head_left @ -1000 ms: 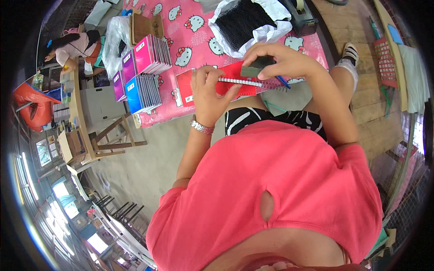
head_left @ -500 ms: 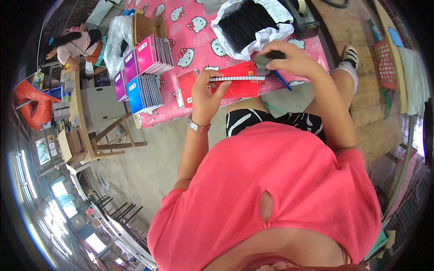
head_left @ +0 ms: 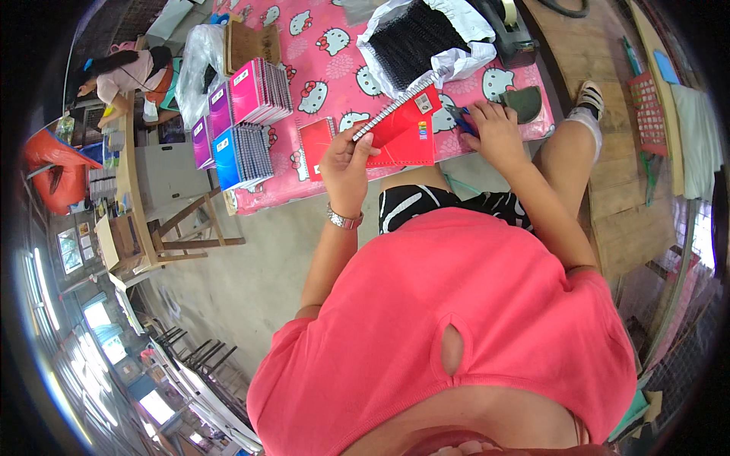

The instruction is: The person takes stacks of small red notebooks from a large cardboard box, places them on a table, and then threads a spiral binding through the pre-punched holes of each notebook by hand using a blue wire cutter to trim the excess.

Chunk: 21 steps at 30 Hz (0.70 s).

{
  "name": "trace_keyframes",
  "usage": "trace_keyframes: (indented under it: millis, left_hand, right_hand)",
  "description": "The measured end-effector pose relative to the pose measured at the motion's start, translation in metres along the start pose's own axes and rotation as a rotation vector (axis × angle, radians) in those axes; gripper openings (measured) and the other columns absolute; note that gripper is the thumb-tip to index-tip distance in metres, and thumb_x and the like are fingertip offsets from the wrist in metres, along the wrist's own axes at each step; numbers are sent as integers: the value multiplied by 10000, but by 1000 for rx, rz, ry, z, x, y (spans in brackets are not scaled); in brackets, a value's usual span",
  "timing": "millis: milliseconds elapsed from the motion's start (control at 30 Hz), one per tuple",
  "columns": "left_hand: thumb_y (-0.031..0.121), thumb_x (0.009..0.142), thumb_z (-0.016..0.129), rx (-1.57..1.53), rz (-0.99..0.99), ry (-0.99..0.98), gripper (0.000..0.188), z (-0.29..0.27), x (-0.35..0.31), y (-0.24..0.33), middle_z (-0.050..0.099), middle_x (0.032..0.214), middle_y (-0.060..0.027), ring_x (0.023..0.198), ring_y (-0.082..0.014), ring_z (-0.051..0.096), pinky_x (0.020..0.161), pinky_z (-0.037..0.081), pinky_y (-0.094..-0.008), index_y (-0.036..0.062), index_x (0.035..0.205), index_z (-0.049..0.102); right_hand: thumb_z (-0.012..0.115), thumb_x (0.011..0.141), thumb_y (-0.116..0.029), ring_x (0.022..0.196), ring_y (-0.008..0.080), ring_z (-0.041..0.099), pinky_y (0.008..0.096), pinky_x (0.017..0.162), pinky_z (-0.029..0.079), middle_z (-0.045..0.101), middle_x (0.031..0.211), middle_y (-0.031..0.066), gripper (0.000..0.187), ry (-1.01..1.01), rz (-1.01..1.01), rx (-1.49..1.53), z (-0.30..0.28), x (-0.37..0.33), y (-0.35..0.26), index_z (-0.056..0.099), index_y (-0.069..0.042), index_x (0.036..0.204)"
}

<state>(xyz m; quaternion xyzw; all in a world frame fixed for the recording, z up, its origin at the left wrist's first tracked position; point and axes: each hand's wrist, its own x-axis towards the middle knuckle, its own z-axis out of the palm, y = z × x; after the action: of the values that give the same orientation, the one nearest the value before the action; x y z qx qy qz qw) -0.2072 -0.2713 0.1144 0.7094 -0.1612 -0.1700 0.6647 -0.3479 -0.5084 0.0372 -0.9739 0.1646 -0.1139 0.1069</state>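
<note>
My left hand pinches the left end of a red spiral notebook, its white coil edge slanting up to the right. Under it on the table lies another red notebook or cover. To the right, my right hand closes round a blue-handled tool with a dark tip; its exact kind is partly hidden by the fingers. Just beyond that hand rests a dark grey-green, round-ended flat piece. A further red notebook lies left of my left hand.
Stacks of pink notebooks and blue notebooks stand on the left of the pink patterned table. Black coils fill a white wrapping at the back. A tape dispenser is at the back right. Another person works far left.
My right hand has set the dark grey-green piece down on the right and taken hold of the blue-handled tool. The held notebook's right end has swung upward.
</note>
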Motion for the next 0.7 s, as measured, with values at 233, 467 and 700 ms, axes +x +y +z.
trace_keyframes:
  millis: [233,467,700]
  left_hand:
    - [-35,909,633,73,83,-5,253,3,-2,-6,662,948,-94,780,-108,662,692,555,-222,-83,1155,595]
    - [-49,906,631,-32,204,34,230,5,1,-16,658,935,-79,749,-79,620,651,532,-220,-72,1134,611]
    - [-74,892,583,120,199,69,229,2,-6,-21,687,931,-76,812,-95,629,704,504,-237,-60,1118,615]
  right_hand:
    - [762,694,-246,1036,318,590,435,914,458,627,1085,152,483,303,140,609,-24,-10,-18,650,-36,1114]
    - [766,704,-211,1029,307,601,414,888,493,601,1127,126,570,200,-319,725,-70,5,-88,607,-76,1235]
    - [765,716,-207,1015,292,594,412,856,499,578,1142,107,538,133,-356,593,-78,17,-103,607,-63,1210]
